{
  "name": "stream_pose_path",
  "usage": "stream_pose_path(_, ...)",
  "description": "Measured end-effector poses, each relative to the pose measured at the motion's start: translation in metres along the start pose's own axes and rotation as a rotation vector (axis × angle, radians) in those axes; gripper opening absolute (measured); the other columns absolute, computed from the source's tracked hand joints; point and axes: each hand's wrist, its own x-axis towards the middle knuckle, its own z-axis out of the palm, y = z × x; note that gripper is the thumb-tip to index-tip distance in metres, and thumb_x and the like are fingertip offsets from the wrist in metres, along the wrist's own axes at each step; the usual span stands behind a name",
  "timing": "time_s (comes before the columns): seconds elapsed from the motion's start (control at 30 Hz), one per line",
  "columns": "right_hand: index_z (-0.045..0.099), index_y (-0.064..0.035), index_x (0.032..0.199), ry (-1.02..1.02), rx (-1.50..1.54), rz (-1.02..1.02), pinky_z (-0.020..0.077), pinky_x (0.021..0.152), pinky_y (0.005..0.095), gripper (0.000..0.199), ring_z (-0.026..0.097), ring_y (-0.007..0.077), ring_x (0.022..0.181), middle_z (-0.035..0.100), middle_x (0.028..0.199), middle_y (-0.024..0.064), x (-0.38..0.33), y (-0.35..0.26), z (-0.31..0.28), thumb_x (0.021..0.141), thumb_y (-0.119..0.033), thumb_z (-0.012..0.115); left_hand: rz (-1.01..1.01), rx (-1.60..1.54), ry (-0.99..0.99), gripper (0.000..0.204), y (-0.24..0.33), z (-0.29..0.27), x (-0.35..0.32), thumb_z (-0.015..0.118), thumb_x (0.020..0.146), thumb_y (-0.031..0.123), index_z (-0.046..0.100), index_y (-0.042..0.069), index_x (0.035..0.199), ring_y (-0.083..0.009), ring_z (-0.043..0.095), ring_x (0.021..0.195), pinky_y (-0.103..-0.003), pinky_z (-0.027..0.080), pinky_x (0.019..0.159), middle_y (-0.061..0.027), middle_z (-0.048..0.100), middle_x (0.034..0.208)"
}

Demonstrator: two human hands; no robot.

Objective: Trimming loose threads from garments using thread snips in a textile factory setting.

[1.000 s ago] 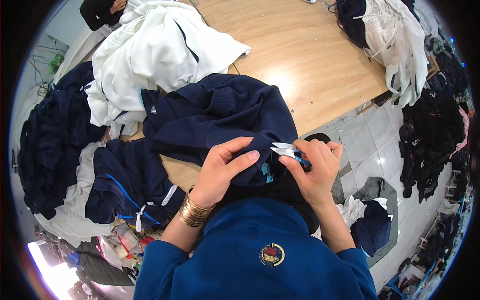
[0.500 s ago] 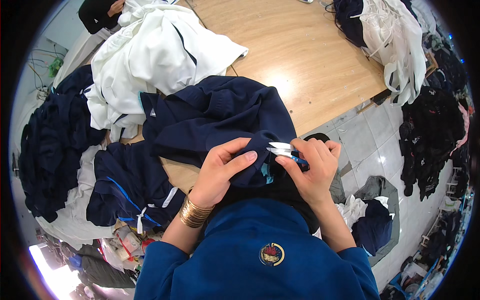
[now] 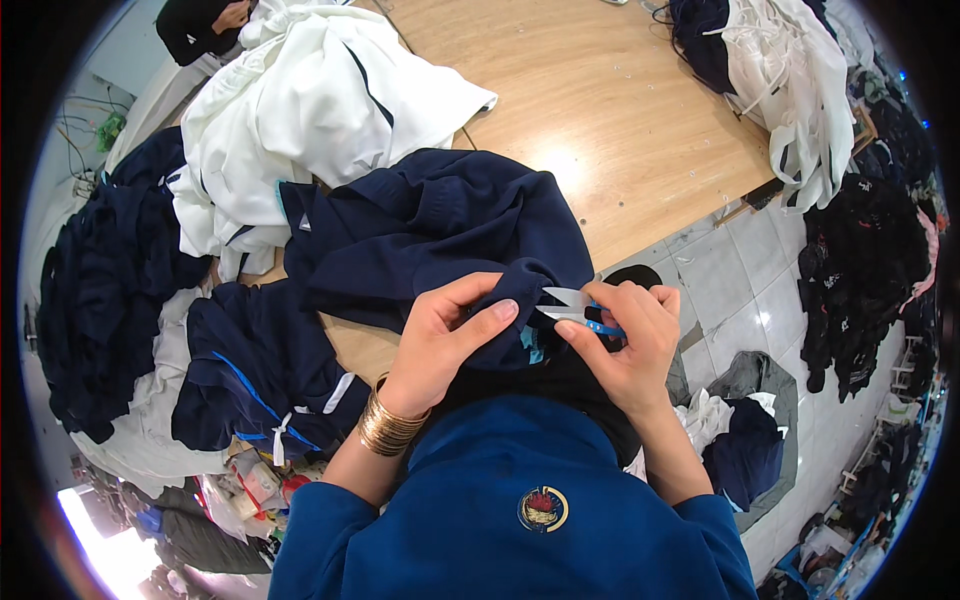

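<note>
A dark navy garment (image 3: 430,215) lies bunched over the near edge of the table, one end drawn toward me. My left hand (image 3: 450,335) pinches a fold of it between thumb and fingers. In my right hand (image 3: 632,335) is a pair of small thread snips (image 3: 570,305) with silver blades and blue handles. The blades stand apart, their tips pointing left at the garment's edge beside my left fingers. A light teal patch (image 3: 531,345) shows on the cloth just below the blades. Whether a thread lies between the blades is too small to tell.
White garments (image 3: 300,110) are heaped behind the navy one. More navy clothing (image 3: 255,370) with blue piping lies at the left. White and navy pieces (image 3: 780,90) hang over the table's (image 3: 600,110) right end. A grey sack (image 3: 765,380) with clothes stands on the tiled floor. Another person's hand (image 3: 232,17) shows at upper left.
The snips' blades have opened wider, and the blue handles show more beneath my right fingers. My left hand has barely moved and keeps its pinch on the navy garment.
</note>
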Motion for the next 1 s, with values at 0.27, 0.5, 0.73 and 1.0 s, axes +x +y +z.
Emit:
stream_pose_path(0.27, 0.063, -0.0103, 0.081, 0.006, -0.045, -0.028, 0.0266, 0.061, 0.031, 0.031, 0.045, 0.0143, 0.051, 0.051, 0.061, -0.0022, -0.0001, -0.0028, 0.0014, 0.068, -0.035, 0.075, 0.002, 0.004, -0.036, 0.023, -0.0015, -0.0001, 0.0005, 0.061, 0.087, 0.011, 0.061, -0.002, 0.106, -0.0039, 0.054, 0.081, -0.018, 0.044, 0.075, -0.001, 0.063, 0.092)
stream_pose_path(0.5, 0.063, -0.0106, 0.081, 0.019, -0.109, -0.055, 0.0259, 0.061, 0.0312, 0.03, 0.043, 0.014, 0.05, 0.048, 0.059, -0.0023, 0.0021, -0.0077, 0.001, 0.069, -0.036, 0.074, 0.064, 0.112, -0.004, 0.021, -0.0008, 0.0034, -0.0016, 0.062, 0.086, 0.011, 0.062, -0.002, 0.103, -0.0044, 0.054, 0.08, -0.019, 0.044, 0.074, -0.0007, 0.064, 0.089)
stream_pose_path(0.73, 0.063, -0.0108, 0.079, 0.034, -0.154, -0.054, 0.0264, 0.062, 0.0312, 0.028, 0.044, 0.0141, 0.051, 0.049, 0.06, -0.0023, 0.0007, -0.0053, -0.0015, 0.069, -0.035, 0.074, 0.078, 0.165, -0.01, 0.023, 0.002, 0.0022, -0.0024, 0.063, 0.085, 0.01, 0.062, -0.003, 0.104, -0.0055, 0.054, 0.08, -0.019, 0.043, 0.074, -0.0019, 0.063, 0.09)
stream_pose_path(1.0, 0.063, -0.0109, 0.079, 0.024, -0.112, -0.039, 0.0268, 0.062, 0.0312, 0.028, 0.045, 0.0145, 0.051, 0.051, 0.061, -0.0022, 0.0034, -0.0062, -0.0045, 0.069, -0.033, 0.075, 0.135, 0.21, -0.021, 0.02, -0.0005, 0.0005, -0.0019, 0.063, 0.084, 0.007, 0.062, -0.005, 0.1, -0.0063, 0.052, 0.077, -0.019, 0.041, 0.07, -0.0017, 0.058, 0.085)
